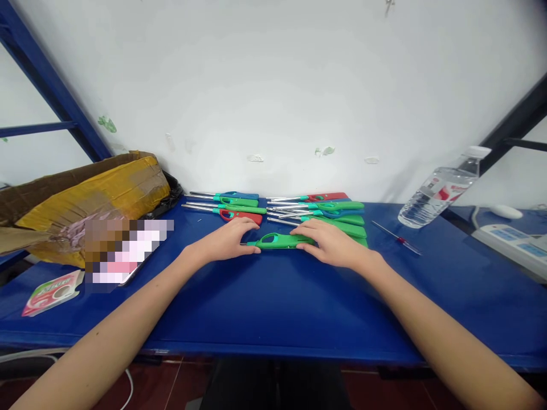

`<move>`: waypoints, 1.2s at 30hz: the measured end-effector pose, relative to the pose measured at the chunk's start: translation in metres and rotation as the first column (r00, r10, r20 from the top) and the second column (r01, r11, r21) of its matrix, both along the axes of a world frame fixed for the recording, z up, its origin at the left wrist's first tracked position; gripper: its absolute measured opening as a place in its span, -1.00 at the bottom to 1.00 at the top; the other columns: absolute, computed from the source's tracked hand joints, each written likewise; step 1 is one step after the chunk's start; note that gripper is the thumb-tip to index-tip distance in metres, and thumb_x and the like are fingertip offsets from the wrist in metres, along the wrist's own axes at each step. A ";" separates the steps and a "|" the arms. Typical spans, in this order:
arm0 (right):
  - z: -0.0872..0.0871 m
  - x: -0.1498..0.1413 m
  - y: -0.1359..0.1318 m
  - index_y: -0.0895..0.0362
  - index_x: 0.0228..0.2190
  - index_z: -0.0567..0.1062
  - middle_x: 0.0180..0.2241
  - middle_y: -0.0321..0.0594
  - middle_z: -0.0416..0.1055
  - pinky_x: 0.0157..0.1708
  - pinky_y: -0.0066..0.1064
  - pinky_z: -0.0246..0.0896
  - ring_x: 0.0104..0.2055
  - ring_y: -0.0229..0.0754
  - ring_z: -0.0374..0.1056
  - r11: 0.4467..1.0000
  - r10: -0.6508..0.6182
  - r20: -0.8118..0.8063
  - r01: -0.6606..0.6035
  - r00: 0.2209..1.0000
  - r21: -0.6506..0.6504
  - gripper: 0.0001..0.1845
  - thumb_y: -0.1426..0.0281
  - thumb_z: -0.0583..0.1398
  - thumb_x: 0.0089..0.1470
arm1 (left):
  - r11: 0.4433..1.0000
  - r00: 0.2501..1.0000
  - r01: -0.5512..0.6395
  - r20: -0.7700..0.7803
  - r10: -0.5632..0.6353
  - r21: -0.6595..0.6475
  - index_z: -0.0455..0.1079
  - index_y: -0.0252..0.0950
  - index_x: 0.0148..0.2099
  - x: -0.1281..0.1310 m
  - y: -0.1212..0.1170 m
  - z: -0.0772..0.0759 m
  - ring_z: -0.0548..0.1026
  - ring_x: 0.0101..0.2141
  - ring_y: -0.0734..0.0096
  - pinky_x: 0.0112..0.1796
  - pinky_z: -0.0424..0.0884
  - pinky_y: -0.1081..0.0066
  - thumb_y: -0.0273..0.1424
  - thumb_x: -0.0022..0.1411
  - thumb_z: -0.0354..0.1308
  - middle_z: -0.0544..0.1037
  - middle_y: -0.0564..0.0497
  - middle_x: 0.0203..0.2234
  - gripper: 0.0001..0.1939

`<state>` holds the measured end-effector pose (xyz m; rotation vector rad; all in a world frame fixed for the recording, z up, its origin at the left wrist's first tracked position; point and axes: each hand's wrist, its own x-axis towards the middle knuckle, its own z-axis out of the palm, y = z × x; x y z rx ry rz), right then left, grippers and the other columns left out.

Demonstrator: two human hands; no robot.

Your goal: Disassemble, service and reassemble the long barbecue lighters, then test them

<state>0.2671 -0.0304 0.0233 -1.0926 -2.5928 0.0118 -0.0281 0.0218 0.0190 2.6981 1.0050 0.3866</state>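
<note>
A long-nosed gas lighter with a green body lies crosswise in front of me. My left hand is around its metal nozzle end, thumb on the near side and fingers on the far side. At the other end, my right hand holds the handle between thumb and fingers, hiding part of it. Just behind are two groups of similar lighters. The left group includes a red lighter and a blue lighter. In the right group, several mostly green lighters overlap, with a red lighter at the back.
Everything rests on a blue table against a white wall. On the left are an open taped cardboard box, a pixelated flat item and a pink-green packet. To the right are a screwdriver, water bottle and power strip.
</note>
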 end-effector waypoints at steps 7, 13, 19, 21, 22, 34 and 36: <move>-0.001 -0.002 -0.002 0.16 -0.01 0.46 -0.07 -0.03 0.47 -0.08 -0.13 0.34 -0.05 0.02 0.40 0.992 -0.068 0.059 0.074 0.996 -0.100 -0.65 0.26 0.10 0.25 | 0.999 0.995 0.021 -0.093 -0.025 -0.044 0.44 -0.30 0.00 -0.011 0.004 0.003 0.40 0.05 0.11 0.03 0.34 0.25 -0.20 0.24 0.22 0.42 -0.16 0.06 -0.64; -0.012 -0.018 -0.006 0.17 0.10 0.36 0.05 0.03 0.37 0.04 -0.06 0.28 0.06 0.06 0.31 0.998 -0.051 -0.020 0.051 0.999 0.035 -0.57 0.28 0.09 0.25 | 0.998 0.996 0.065 -0.059 -0.064 0.015 0.46 -0.32 -0.06 0.004 -0.002 -0.003 0.44 -0.01 0.18 0.02 0.34 0.26 -0.38 0.29 0.16 0.49 -0.13 -0.05 -0.80; -0.021 -0.030 -0.012 0.17 0.14 0.31 0.10 0.03 0.34 0.05 -0.07 0.28 0.11 0.08 0.30 0.997 -0.042 -0.028 0.044 0.999 0.058 -0.50 0.24 0.12 0.23 | 0.985 0.995 0.089 0.021 -0.093 0.150 0.43 -0.31 -0.07 0.023 -0.014 -0.015 0.46 -0.10 0.23 -0.05 0.36 0.28 -0.35 0.37 0.07 0.52 -0.08 -0.14 -0.81; -0.024 -0.031 -0.011 0.17 0.11 0.34 0.05 0.00 0.39 0.02 -0.08 0.30 0.06 0.06 0.34 0.997 -0.058 -0.010 0.058 0.998 0.054 -0.56 0.27 0.10 0.25 | 0.979 0.993 0.106 0.037 -0.114 0.176 0.42 -0.30 -0.06 0.027 -0.018 -0.017 0.46 -0.10 0.25 -0.04 0.35 0.29 -0.33 0.41 0.00 0.52 -0.08 -0.14 -0.78; -0.025 -0.031 -0.011 0.17 0.09 0.36 0.03 -0.02 0.41 0.01 -0.09 0.31 0.04 0.04 0.35 0.996 -0.065 -0.001 0.065 0.998 0.055 -0.60 0.30 0.08 0.27 | 0.977 0.992 0.110 0.040 -0.119 0.185 0.41 -0.30 -0.06 0.028 -0.020 -0.018 0.46 -0.10 0.26 -0.04 0.35 0.29 -0.32 0.42 -0.02 0.52 -0.07 -0.14 -0.77; -0.025 -0.034 -0.011 0.15 -0.01 0.46 -0.08 -0.08 0.53 -0.09 -0.25 0.32 -0.08 -0.05 0.45 0.994 -0.081 -0.010 0.081 0.997 0.069 -0.68 0.36 0.03 0.31 | 0.926 0.991 0.131 -0.069 -0.113 0.355 0.39 -0.31 -0.05 0.037 -0.023 -0.022 0.47 -0.16 0.27 -0.11 0.34 0.30 -0.31 0.45 -0.04 0.53 -0.07 -0.17 -0.76; -0.025 -0.033 -0.011 0.11 -0.04 0.48 -0.08 -0.10 0.54 -0.12 -0.29 0.32 -0.09 -0.07 0.46 0.995 -0.087 -0.027 0.088 0.996 0.050 -0.70 0.35 0.04 0.30 | 0.922 0.990 0.135 -0.084 -0.112 0.364 0.39 -0.32 -0.08 0.036 -0.022 -0.021 0.47 -0.18 0.27 -0.11 0.34 0.30 -0.31 0.44 -0.03 0.54 -0.07 -0.20 -0.77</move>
